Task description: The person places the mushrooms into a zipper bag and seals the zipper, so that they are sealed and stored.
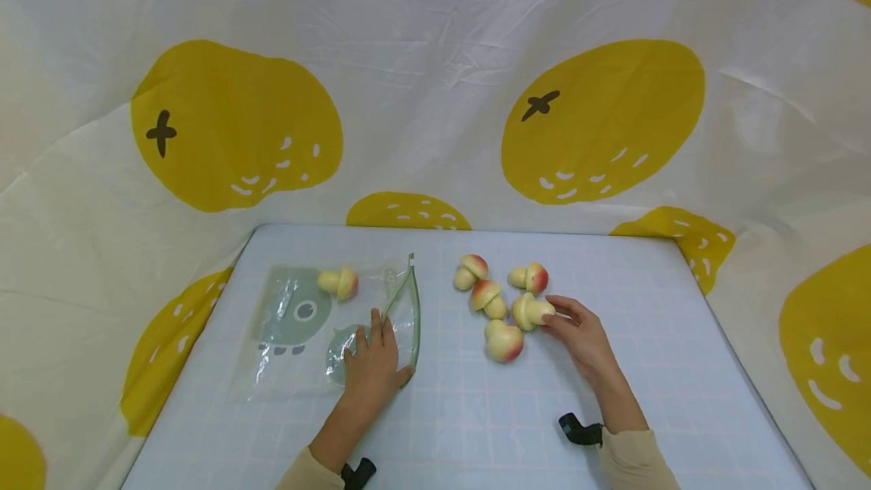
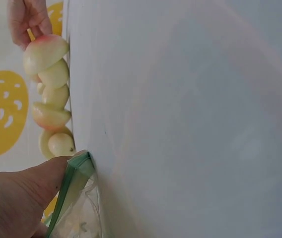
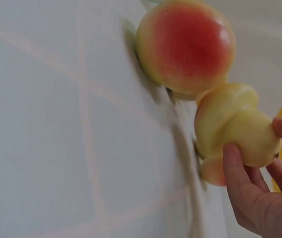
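A clear zip bag (image 1: 306,369) with green cartoon prints and a green zip edge (image 2: 66,193) lies on the left of the table, its mouth parted a little. One toy mushroom (image 1: 339,283) shows at the bag's upper part. My left hand (image 1: 373,369) lies on the bag near its mouth, fingers spread, thumb at the green edge. With thumb and fingers my right hand (image 1: 581,339) pinches the stem of a yellowish mushroom (image 1: 527,312), seen close in the right wrist view, where the hand (image 3: 265,198) holds the mushroom (image 3: 250,136).
Several red-and-yellow mushrooms lie close around the held one: one in front (image 1: 503,341), one at its left (image 1: 488,299), one behind (image 1: 528,277), and another farther back (image 1: 471,271). A white cloth (image 1: 422,119) with yellow fruit prints hangs behind the table (image 1: 469,429).
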The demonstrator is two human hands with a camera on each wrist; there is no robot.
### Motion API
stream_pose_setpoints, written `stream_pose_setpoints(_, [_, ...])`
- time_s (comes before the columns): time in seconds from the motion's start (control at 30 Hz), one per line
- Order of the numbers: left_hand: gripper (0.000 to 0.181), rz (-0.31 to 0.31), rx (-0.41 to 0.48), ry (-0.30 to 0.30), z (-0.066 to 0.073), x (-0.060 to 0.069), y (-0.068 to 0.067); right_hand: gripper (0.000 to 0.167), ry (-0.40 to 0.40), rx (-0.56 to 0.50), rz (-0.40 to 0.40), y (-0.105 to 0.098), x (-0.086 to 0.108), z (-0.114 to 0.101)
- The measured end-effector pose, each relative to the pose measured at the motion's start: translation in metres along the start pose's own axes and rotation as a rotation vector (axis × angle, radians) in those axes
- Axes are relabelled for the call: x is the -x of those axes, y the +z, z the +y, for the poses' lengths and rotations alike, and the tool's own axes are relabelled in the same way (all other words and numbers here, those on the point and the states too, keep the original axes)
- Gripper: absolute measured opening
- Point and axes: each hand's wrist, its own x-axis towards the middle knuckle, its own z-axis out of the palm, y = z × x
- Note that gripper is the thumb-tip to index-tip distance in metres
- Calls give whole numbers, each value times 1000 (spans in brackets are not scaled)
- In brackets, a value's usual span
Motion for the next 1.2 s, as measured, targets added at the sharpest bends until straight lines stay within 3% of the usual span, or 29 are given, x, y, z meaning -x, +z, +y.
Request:
stream_pose_setpoints(0.23, [102, 9, -1, 8, 0, -1, 1, 56, -45, -30, -8, 4, 4, -12])
stream_pose_setpoints(0.5, [102, 20, -16, 14, -1, -1, 2, 52, -114, -76, -82, 20, 8, -28])
stream_pose_setpoints(0.83, [101, 25, -11, 11, 0, 0, 1, 47, -192, -118, -183, 62, 3, -39])
stream_pose_setpoints(1.2, [102, 36, -16, 2, -1, 0, 2, 46, -127, -186, -197, 125, -8, -34])
